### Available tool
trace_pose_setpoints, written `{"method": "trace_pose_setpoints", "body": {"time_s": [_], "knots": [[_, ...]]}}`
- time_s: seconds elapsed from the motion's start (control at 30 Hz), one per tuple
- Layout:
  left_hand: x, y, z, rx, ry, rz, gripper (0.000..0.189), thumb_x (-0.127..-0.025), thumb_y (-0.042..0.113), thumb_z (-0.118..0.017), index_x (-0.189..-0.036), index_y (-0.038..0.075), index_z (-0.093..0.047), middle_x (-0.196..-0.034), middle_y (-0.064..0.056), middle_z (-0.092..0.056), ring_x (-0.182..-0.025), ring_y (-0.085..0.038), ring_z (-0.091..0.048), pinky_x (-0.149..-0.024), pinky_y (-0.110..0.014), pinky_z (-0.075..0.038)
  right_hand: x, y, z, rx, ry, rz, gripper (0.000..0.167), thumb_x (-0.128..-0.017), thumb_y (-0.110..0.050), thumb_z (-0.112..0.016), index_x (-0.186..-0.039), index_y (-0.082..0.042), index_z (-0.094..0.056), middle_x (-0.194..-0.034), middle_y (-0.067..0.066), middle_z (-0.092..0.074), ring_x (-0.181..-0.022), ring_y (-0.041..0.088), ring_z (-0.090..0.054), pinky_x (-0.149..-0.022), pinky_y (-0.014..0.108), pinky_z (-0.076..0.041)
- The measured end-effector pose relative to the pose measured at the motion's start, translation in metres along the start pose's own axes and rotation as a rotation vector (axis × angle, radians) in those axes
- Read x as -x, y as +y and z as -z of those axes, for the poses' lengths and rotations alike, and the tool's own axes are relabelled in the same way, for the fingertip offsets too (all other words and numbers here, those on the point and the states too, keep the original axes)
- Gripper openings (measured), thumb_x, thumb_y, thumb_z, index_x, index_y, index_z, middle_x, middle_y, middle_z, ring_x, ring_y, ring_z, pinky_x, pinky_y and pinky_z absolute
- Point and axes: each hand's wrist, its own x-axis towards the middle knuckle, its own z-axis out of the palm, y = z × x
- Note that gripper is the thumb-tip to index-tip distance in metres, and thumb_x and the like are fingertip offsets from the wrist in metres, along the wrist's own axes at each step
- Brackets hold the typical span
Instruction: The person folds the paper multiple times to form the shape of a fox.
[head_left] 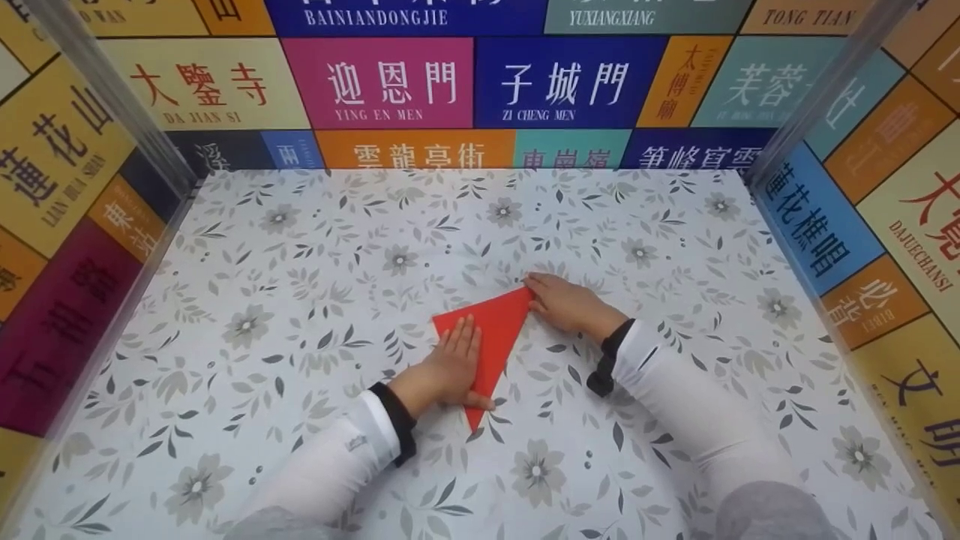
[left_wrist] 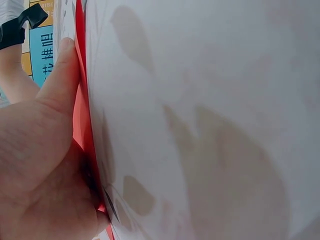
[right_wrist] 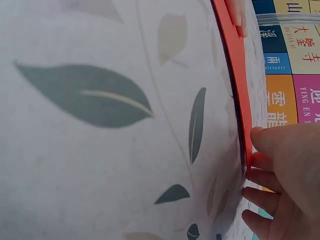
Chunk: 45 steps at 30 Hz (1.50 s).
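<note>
A sheet of red paper, folded into a triangle, lies on the flowered tabletop. My left hand rests flat across its left part, fingers straight toward the far edge and thumb spread over the near end. In the left wrist view, the left thumb lies along the paper. At the far right corner, my right hand pinches the paper between thumb and index finger. The right wrist view shows the right thumb at the end of the red strip, with the other fingers loosely bent beside it.
The tabletop has a grey leaf-and-flower print. Colourful panels with large characters stand behind it and along both sides, with clear strips at the corners. Black bands circle both wrists.
</note>
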Motion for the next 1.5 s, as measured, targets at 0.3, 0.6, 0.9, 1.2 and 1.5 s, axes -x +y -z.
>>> {"method": "trace_pose_setpoints", "body": {"time_s": [0.3,0.6,0.9,1.2,1.5], "knots": [[0.0,0.001,0.001,0.001,0.013,-0.003,0.119,-0.079,0.068,-0.062,-0.154,-0.001,0.001,-0.162,-0.02,0.008,-0.15,-0.035,0.006,-0.122,-0.044,-0.006,0.0,-0.008,0.009,0.071,-0.012,-0.005,0.057,-0.1,-0.025,-0.047,-0.148,0.001,-0.033,-0.151,0.02,-0.039,-0.14,0.034,-0.036,-0.115,0.046,-0.031],[-0.002,0.0,-0.003,-0.006,0.04,-0.015,0.119,-0.079,0.068,-0.062,-0.154,-0.002,-0.001,-0.161,-0.022,0.007,-0.15,-0.036,0.006,-0.122,-0.044,-0.007,-0.001,-0.015,0.016,0.079,0.024,-0.009,0.04,-0.099,-0.021,-0.048,-0.132,0.002,-0.052,-0.124,0.019,-0.055,-0.116,0.034,-0.055,-0.102,0.046,-0.045],[-0.001,-0.001,0.0,-0.018,0.026,-0.011,0.118,-0.08,0.068,-0.061,-0.154,-0.002,-0.001,-0.162,-0.022,0.006,-0.15,-0.036,0.005,-0.122,-0.044,-0.008,-0.016,-0.009,0.019,-0.018,0.069,-0.001,0.029,-0.098,-0.024,-0.055,-0.113,0.0,-0.063,-0.106,0.015,-0.055,-0.099,0.03,-0.056,-0.094,0.042,-0.047],[-0.001,0.0,0.0,-0.013,0.029,-0.023,0.118,-0.08,0.068,-0.061,-0.154,-0.001,0.0,-0.162,-0.021,0.007,-0.15,-0.036,0.005,-0.122,-0.044,-0.009,-0.023,-0.006,0.023,-0.29,0.115,-0.016,0.015,-0.093,-0.009,-0.061,-0.103,0.002,-0.062,-0.099,0.017,-0.063,-0.095,0.03,-0.057,-0.09,0.042,-0.048],[0.004,-0.007,0.022,0.265,0.006,-0.085,0.117,-0.082,0.062,-0.065,-0.155,0.005,0.006,-0.161,-0.018,0.014,-0.149,-0.034,0.011,-0.122,-0.043,-0.011,-0.019,-0.009,0.029,-0.32,0.221,0.086,0.009,-0.09,-0.003,-0.063,-0.096,0.004,-0.064,-0.092,0.019,-0.068,-0.088,0.031,-0.062,-0.083,0.043,-0.051]]}}
